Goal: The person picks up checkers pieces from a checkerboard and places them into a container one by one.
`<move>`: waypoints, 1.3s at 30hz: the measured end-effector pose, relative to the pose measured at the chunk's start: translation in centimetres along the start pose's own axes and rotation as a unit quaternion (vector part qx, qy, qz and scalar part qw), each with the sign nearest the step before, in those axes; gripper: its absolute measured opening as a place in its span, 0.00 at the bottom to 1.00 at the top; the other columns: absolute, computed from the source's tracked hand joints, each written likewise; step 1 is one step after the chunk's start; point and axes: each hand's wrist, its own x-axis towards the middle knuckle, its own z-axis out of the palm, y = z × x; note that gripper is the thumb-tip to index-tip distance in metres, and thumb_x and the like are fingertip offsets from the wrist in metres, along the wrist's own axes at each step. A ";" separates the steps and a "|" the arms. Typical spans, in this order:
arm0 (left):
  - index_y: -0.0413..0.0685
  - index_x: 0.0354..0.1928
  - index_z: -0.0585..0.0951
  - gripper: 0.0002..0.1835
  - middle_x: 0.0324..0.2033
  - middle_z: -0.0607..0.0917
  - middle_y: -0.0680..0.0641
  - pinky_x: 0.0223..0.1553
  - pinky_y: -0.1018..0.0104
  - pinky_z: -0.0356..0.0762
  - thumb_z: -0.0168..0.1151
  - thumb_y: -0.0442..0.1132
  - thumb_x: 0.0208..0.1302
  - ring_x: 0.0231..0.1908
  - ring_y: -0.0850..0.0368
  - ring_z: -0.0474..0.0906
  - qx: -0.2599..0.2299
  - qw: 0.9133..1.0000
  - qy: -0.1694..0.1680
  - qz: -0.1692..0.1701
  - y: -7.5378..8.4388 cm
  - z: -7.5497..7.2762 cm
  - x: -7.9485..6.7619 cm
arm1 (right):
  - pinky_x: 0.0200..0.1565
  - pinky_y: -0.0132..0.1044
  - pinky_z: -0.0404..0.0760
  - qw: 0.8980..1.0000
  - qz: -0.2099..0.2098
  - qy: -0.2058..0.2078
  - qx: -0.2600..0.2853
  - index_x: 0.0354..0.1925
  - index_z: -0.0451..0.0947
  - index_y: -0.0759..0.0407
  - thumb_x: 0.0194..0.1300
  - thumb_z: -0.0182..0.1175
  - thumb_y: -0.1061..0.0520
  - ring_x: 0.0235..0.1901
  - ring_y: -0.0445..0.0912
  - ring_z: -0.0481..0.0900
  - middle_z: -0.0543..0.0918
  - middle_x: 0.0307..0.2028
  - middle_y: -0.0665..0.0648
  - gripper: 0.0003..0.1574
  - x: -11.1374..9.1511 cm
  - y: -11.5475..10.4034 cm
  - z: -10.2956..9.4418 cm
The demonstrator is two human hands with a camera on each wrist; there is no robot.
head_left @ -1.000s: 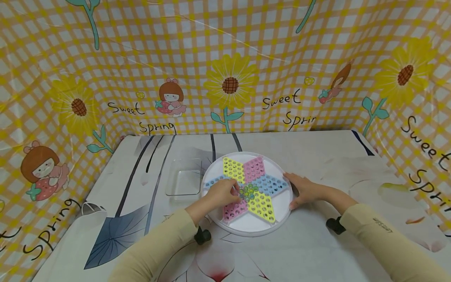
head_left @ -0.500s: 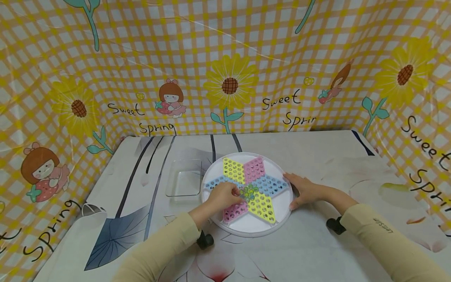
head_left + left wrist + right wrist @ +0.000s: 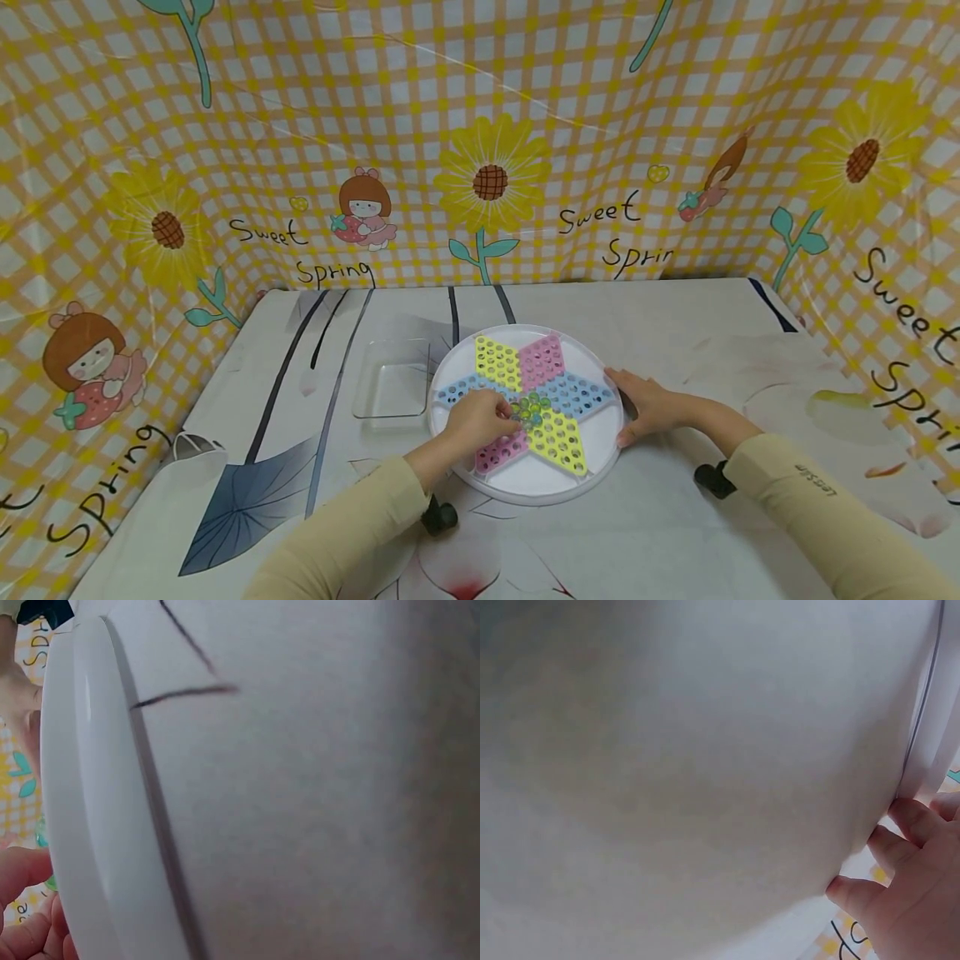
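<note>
In the head view, a round white Chinese checkers board (image 3: 592,446) lies on the table, its star marked in yellow, pink and blue holed points. Several green and clear glass marbles (image 3: 535,408) cluster at its middle. My left hand (image 3: 476,421) is over the board's left part, fingers curled at the cluster's edge. In the left wrist view, a green marble (image 3: 51,883) shows between thumb and fingers, partly hidden by the board's edge. My right hand (image 3: 652,404) rests against the board's right rim, thumb and fingers spread; in the right wrist view its fingertips (image 3: 840,886) touch the white surface beside the rim.
A clear rectangular plastic box (image 3: 393,379) stands left of the board. A patterned white cloth (image 3: 675,533) covers the table, and a yellow checked curtain (image 3: 525,250) closes off the back and sides. A small white object (image 3: 198,446) lies at the left edge.
My left hand has shifted slightly right and toward me at the marbles, its forearm moving with it. The right hand and the board stay in place.
</note>
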 end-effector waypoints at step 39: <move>0.44 0.32 0.82 0.09 0.22 0.81 0.52 0.24 0.74 0.67 0.66 0.42 0.53 0.22 0.64 0.68 -0.091 0.981 0.130 0.108 -1.3 -2.6 -0.1 | 0.58 0.69 0.39 1.000 0.008 -0.006 0.003 0.66 0.39 0.76 0.40 0.71 0.38 0.64 0.72 0.39 0.45 0.65 0.78 0.75 0.0 -0.1 -0.1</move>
